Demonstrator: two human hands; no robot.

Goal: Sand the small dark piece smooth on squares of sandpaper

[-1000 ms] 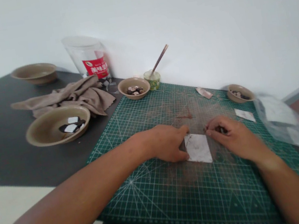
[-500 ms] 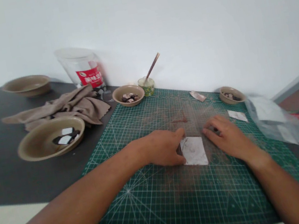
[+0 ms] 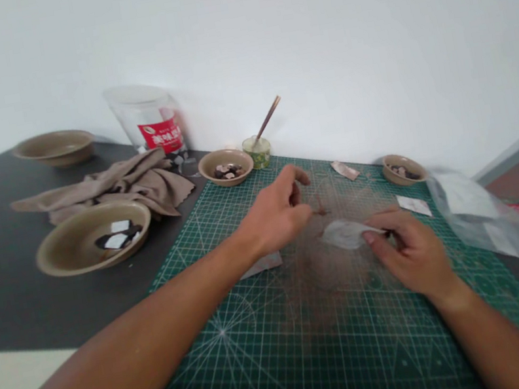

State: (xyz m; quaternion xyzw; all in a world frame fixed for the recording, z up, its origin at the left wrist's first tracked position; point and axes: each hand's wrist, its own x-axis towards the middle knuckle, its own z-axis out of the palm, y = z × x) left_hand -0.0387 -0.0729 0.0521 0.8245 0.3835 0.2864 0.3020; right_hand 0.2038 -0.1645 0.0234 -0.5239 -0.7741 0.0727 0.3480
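My right hand (image 3: pixel 408 249) pinches the edge of a thin white sheet (image 3: pixel 343 235), blurred by motion and raised over the stained part of the green cutting mat (image 3: pixel 335 348). My left hand (image 3: pixel 282 210) hovers left of that sheet, thumb and curled forefinger apart, with nothing visible between them. Beneath the left wrist lies a second pale piece of paper (image 3: pixel 269 262), partly hidden by the forearm. A reddish-brown smear (image 3: pixel 320 209) marks the mat just beyond my left fingertips.
At left stand a bowl (image 3: pixel 69 259) with black and white pieces, a crumpled brown cloth (image 3: pixel 113 186) and a clear tub (image 3: pixel 146 114). Farther back are a small bowl (image 3: pixel 223 154) and a green cup (image 3: pixel 257 155) with sticks. Another bowl (image 3: pixel 393 178), a white square (image 3: pixel 414 205) and a plastic bag (image 3: pixel 482 217) lie right.
My left hand has let go of the white square and moved up and left. My right hand now holds a white sheet off the mat. A pale paper shows under my left wrist.
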